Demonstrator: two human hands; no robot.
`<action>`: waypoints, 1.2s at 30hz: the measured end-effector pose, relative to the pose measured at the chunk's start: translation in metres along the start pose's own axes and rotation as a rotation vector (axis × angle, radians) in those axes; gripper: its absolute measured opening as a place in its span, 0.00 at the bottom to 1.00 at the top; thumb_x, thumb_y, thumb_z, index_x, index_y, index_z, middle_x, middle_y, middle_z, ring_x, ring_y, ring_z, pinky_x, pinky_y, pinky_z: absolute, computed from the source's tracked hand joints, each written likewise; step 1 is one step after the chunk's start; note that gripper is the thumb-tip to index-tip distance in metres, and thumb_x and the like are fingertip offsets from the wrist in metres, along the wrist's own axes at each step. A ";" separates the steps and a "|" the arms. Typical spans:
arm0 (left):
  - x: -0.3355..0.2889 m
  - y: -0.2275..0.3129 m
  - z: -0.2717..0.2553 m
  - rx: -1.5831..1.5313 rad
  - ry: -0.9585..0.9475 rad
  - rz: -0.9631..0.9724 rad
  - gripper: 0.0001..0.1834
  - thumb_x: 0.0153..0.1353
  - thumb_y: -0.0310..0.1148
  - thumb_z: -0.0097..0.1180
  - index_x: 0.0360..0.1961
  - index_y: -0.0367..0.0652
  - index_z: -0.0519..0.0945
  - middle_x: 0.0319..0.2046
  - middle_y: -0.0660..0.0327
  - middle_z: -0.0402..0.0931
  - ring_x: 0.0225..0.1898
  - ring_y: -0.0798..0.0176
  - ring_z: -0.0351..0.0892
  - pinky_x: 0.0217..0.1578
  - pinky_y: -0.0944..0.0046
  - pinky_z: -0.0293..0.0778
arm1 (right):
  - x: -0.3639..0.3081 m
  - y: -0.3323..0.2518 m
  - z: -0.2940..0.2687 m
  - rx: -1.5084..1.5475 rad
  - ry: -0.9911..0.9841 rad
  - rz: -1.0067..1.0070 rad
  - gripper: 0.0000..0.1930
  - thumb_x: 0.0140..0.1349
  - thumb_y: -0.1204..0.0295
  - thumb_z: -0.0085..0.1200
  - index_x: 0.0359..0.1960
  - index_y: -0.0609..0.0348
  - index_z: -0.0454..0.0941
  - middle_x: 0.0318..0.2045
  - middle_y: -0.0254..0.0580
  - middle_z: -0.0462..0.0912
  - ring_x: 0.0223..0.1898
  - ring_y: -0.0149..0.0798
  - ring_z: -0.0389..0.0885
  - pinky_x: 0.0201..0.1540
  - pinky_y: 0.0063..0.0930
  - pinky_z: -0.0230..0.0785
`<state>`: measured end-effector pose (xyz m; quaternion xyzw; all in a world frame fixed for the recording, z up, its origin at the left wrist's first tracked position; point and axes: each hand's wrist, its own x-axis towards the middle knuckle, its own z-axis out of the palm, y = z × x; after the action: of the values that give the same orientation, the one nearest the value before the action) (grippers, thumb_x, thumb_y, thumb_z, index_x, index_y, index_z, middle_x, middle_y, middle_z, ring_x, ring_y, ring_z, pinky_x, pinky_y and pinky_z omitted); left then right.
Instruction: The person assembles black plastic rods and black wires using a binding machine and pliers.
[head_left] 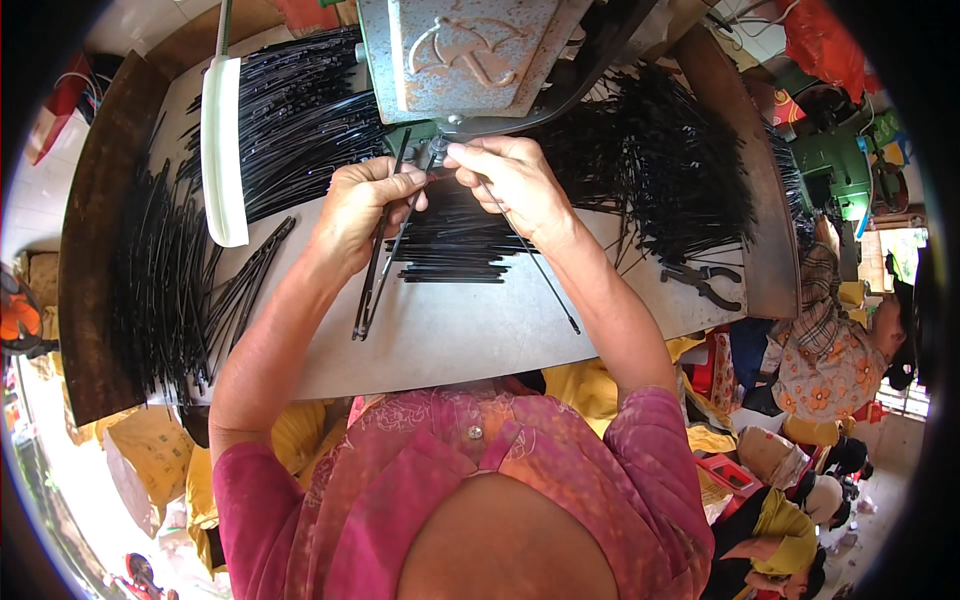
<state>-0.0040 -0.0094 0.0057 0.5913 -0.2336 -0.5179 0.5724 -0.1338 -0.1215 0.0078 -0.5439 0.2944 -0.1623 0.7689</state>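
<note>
Both my hands meet just below the head of a grey, worn machine (465, 60) with a raised umbrella shape on its front. In the closed fingers of my left hand (365, 205) are thin black umbrella ribs (368, 300), their lower ends slanting down toward me. My right hand (515, 185) pinches another slim black rib (545, 265), which runs down to the right beneath the wrist. The fingertips of both hands sit close together at the small metal working point (440, 145); what joins there is too small to tell.
Heaps of black ribs lie left (290, 120) and right (680, 170) on the pale worktop (470, 340), with a short stack (455, 260) between. Black-handled pliers (705, 283) rest at right. A white lamp (222, 150) hangs at left. Brown boards (95, 240) edge the table. Other people sit at right.
</note>
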 end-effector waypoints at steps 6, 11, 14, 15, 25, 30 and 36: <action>-0.004 0.004 -0.003 0.047 -0.045 -0.053 0.07 0.51 0.33 0.53 0.22 0.43 0.73 0.15 0.67 0.70 0.12 0.79 0.57 0.10 0.78 0.50 | -0.007 0.007 -0.005 0.040 -0.031 -0.028 0.08 0.54 0.72 0.49 0.29 0.67 0.70 0.18 0.34 0.69 0.11 0.19 0.59 0.11 0.11 0.48; -0.001 -0.002 0.003 -0.060 -0.058 -0.001 0.06 0.52 0.34 0.52 0.22 0.44 0.72 0.16 0.68 0.70 0.12 0.79 0.56 0.11 0.79 0.51 | -0.004 0.010 0.002 0.073 -0.018 -0.116 0.07 0.55 0.73 0.47 0.28 0.66 0.71 0.18 0.34 0.69 0.12 0.20 0.61 0.12 0.11 0.50; 0.003 -0.002 0.006 -0.140 -0.024 -0.003 0.05 0.51 0.29 0.52 0.24 0.39 0.72 0.16 0.65 0.71 0.11 0.78 0.58 0.11 0.79 0.54 | -0.003 0.010 0.008 0.086 0.006 -0.131 0.07 0.55 0.73 0.47 0.28 0.67 0.71 0.18 0.34 0.69 0.13 0.20 0.61 0.13 0.11 0.51; 0.004 -0.003 0.007 -0.148 -0.025 0.021 0.05 0.51 0.29 0.52 0.24 0.39 0.72 0.16 0.65 0.71 0.11 0.78 0.58 0.11 0.79 0.54 | -0.002 0.011 0.008 0.086 0.020 -0.143 0.07 0.55 0.73 0.47 0.28 0.67 0.71 0.18 0.33 0.69 0.13 0.20 0.62 0.13 0.11 0.51; 0.005 -0.003 0.009 -0.144 0.022 0.070 0.05 0.51 0.28 0.53 0.23 0.38 0.73 0.16 0.64 0.71 0.11 0.79 0.58 0.11 0.79 0.53 | 0.001 0.013 0.009 0.026 0.029 -0.181 0.07 0.56 0.73 0.46 0.26 0.65 0.71 0.18 0.32 0.69 0.13 0.19 0.63 0.13 0.11 0.52; 0.009 -0.008 0.010 -0.160 -0.023 0.072 0.05 0.50 0.28 0.53 0.23 0.38 0.73 0.16 0.64 0.71 0.10 0.79 0.58 0.11 0.79 0.53 | 0.001 0.015 0.009 0.023 0.018 -0.218 0.08 0.56 0.72 0.46 0.25 0.65 0.71 0.17 0.31 0.69 0.13 0.20 0.63 0.13 0.11 0.52; 0.009 -0.008 0.013 -0.196 0.007 0.054 0.04 0.50 0.27 0.53 0.23 0.38 0.72 0.15 0.64 0.71 0.10 0.79 0.58 0.10 0.80 0.53 | 0.007 0.019 0.008 -0.006 0.021 -0.220 0.09 0.56 0.71 0.46 0.23 0.64 0.71 0.16 0.33 0.70 0.13 0.20 0.63 0.13 0.12 0.53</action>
<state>-0.0146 -0.0214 -0.0022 0.5278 -0.1955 -0.5205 0.6421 -0.1249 -0.1126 -0.0096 -0.5737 0.2414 -0.2508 0.7414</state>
